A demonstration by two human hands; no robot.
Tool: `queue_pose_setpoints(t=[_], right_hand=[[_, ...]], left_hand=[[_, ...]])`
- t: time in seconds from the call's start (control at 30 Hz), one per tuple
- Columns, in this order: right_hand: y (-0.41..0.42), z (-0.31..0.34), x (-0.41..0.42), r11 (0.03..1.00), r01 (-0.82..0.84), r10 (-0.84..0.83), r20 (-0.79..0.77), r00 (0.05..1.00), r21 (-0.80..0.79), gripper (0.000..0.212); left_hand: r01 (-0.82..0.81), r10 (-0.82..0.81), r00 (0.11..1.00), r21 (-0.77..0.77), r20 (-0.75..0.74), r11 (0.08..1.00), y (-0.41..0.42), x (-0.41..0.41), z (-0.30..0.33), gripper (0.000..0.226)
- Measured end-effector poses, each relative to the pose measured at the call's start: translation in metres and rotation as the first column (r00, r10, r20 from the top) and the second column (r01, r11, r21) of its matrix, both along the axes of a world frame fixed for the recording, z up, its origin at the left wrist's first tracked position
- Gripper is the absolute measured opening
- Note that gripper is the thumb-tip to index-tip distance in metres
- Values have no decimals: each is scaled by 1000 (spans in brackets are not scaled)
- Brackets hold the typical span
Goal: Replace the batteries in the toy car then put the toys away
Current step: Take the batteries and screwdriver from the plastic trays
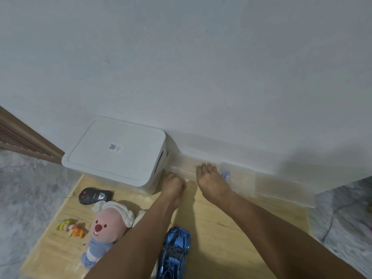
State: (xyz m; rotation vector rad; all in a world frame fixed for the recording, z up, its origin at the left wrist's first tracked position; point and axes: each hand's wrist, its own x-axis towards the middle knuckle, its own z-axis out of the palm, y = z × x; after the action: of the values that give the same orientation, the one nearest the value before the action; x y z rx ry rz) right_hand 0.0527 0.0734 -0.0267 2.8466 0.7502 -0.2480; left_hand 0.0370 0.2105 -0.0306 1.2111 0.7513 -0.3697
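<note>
Both my hands out at far tabletop edge: left hand [174,183] curled, seems empty, right hand [210,179] flat on clear box [239,181]. Car [175,253] behind them, near me, nose-away lengthwise, closer to left arm.

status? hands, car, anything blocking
Left hand curled at clear box's near edge, grasp unclear; right hand flat on the box. Blue toy car untouched on mat between forearms. Plush beside left forearm, not blocking.
</note>
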Motion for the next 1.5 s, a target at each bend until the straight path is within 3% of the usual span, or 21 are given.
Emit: queue_pose_setpoints(t=[0.2,0.33,0.43,0.5,0.57,0.6,0.73,0.8,0.93,1.03,1.17,1.3,1.4,1.5], right_hand=[[-4,31,15,988,34,-21,-86,996,151,38],[-12,48,26,966,131,-98,-152,984,225,32],[-16,52,34,928,232,-195,-148,970,293,42],[-20,53,36,915,264,-236,-127,964,306,43],[-25,53,36,916,260,-249,-77,965,306,38],[-26,53,35,915,259,-255,-56,965,309,36],[-30,53,27,903,290,-302,-10,953,316,27],[-31,53,21,894,307,-324,0,946,326,23],[-35,52,8,882,346,-364,-3,931,320,22],[-36,50,1,867,387,-398,-30,917,314,24],[-37,50,-10,869,397,-408,-28,913,297,2],[-34,39,-30,863,355,-362,-51,931,360,14],[-26,25,-41,860,242,-217,-108,970,448,18],[-16,24,-42,877,161,-123,-112,986,454,38]], left_hand=[[79,-79,995,-5,-55,997,3,11,4,29],[190,-184,981,139,-55,972,0,13,4,13],[196,-192,980,326,-43,925,-3,12,8,8],[247,-243,967,538,-80,806,-5,8,13,7],[327,-291,941,698,-175,637,-6,3,14,53],[349,-309,930,747,-200,566,-7,1,15,64],[390,-483,846,879,-226,273,-10,-9,21,48],[394,-547,806,894,-225,212,-7,-11,21,48],[449,-630,735,876,-249,177,1,-11,23,73],[473,-679,686,869,-260,145,7,-8,23,75],[485,-711,664,858,-234,170,11,-5,21,78],[525,-722,657,819,-219,230,11,-3,23,86],[532,-729,647,817,-224,221,11,-2,27,90],[541,-733,638,815,-236,208,12,0,22,90]])
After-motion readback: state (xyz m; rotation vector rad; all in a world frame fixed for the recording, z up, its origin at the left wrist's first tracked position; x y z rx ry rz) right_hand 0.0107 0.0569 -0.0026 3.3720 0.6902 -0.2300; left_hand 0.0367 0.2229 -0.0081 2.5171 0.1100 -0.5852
